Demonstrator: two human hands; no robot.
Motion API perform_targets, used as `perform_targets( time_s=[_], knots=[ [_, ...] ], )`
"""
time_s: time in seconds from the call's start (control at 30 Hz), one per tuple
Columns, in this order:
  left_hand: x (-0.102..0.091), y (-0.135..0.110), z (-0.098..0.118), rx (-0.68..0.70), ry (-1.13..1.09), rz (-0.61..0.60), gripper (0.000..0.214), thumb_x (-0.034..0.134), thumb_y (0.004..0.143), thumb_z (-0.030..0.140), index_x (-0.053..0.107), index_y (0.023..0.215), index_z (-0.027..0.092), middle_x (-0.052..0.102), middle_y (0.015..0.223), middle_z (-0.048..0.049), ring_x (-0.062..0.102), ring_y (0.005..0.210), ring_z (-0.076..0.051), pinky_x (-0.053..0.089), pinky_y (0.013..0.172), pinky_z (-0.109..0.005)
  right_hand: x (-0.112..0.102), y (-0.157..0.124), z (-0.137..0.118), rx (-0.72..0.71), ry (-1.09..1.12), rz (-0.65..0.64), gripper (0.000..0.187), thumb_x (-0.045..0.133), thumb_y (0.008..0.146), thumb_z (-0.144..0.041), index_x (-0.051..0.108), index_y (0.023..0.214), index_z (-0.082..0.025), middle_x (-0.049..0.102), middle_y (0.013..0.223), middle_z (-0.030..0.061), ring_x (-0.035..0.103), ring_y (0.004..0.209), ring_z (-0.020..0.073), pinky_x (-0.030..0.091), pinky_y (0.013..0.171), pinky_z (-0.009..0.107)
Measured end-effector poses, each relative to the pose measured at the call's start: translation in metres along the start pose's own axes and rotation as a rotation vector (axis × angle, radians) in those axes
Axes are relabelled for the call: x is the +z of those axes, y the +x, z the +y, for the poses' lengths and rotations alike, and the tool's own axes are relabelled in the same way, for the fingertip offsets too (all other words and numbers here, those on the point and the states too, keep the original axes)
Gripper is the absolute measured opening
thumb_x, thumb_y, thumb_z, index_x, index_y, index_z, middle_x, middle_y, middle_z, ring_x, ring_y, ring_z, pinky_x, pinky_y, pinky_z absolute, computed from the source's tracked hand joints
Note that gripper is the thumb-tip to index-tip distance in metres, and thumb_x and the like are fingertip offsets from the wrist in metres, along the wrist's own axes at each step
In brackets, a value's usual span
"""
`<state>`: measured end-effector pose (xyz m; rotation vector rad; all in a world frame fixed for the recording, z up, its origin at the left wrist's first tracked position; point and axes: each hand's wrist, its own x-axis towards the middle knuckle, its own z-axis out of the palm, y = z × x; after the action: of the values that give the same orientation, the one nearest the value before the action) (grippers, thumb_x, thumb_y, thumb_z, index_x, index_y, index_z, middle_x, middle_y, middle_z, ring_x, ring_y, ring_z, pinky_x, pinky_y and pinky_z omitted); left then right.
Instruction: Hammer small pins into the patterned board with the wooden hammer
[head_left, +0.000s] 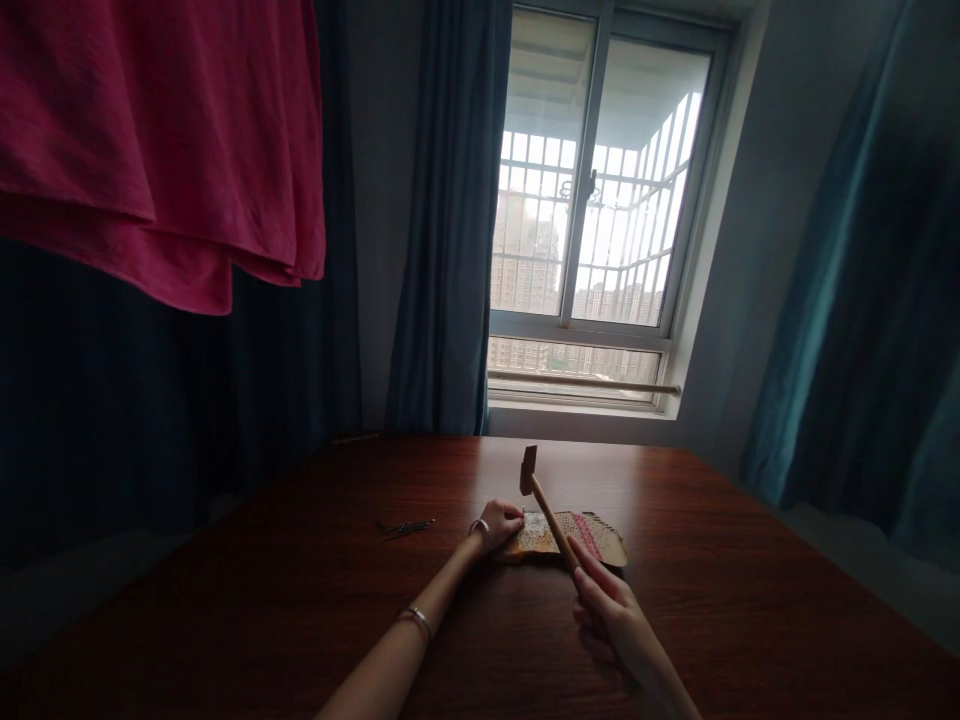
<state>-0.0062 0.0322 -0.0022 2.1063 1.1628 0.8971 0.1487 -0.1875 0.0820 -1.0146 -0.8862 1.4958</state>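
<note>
My right hand (606, 602) is closed around the wooden handle of a hammer (555, 525). The hammer's head is raised above the table, beyond the far edge of a worn, speckled board (546, 535) with a pinkish-red band. Thin dark pieces like nails stick out in a row along the board's far right edge. At the board's far left corner, my left hand (501, 524) has its fingers pinched together; whatever lies between the fingertips is too small to make out. Left of that hand lies a small pile of dark nails (406, 528).
The board lies on a reddish-brown wooden table (300, 620). A thin dark object (355, 437) rests near the table's far left edge. Behind are a barred window (592, 200) and blue curtains (450, 220). A pink cloth (195, 150) hangs at upper left.
</note>
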Motion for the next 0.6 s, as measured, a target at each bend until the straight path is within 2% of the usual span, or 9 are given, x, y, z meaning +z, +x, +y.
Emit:
perform_targets(
  time_s=[0.17,0.27,0.43,0.6],
  knots=[
    [0.000,0.001,-0.001,-0.037,0.037,-0.036,0.029,0.053,0.070,0.030,0.071,0.084,0.012,0.070,0.080,-0.0046,0.060,0.072,-0.015,0.043,0.064,-0.021,-0.002,0.002,0.010,0.012,-0.008,-0.011,0.087,0.064,0.067,-0.050,0.023,0.138,-0.018,0.038,0.045,-0.0097,0.027,0.031,0.0015,0.017,0.027,0.009],
    [0.000,0.000,0.000,-0.051,0.061,-0.035,0.029,0.052,0.070,0.031,0.071,0.083,0.012,0.069,0.079,-0.0038,0.059,0.072,-0.015,0.042,0.063,-0.021,-0.004,0.003,0.012,0.022,-0.011,-0.017,0.089,0.064,0.067,-0.051,0.021,0.138,-0.019,0.040,0.047,-0.0095,0.025,0.031,0.0010,0.017,0.026,0.010],
    [0.000,0.000,0.000,0.002,0.014,-0.027,0.027,0.052,0.070,0.028,0.071,0.080,0.013,0.069,0.078,-0.0035,0.060,0.072,-0.015,0.042,0.064,-0.020,-0.008,0.005,0.017,0.021,-0.008,-0.004,0.085,0.062,0.068,-0.051,0.022,0.138,-0.023,0.042,0.047,-0.0091,0.026,0.028,0.0009,0.016,0.026,0.010],
    [0.000,0.000,-0.001,0.011,0.016,-0.004,0.026,0.053,0.069,0.028,0.072,0.078,0.012,0.069,0.075,-0.0039,0.060,0.069,-0.015,0.042,0.062,-0.021,-0.003,0.000,0.007,0.003,-0.015,0.000,0.078,0.058,0.073,-0.049,0.021,0.138,-0.026,0.043,0.049,-0.0086,0.025,0.027,0.0011,0.016,0.024,0.010]
  ],
)
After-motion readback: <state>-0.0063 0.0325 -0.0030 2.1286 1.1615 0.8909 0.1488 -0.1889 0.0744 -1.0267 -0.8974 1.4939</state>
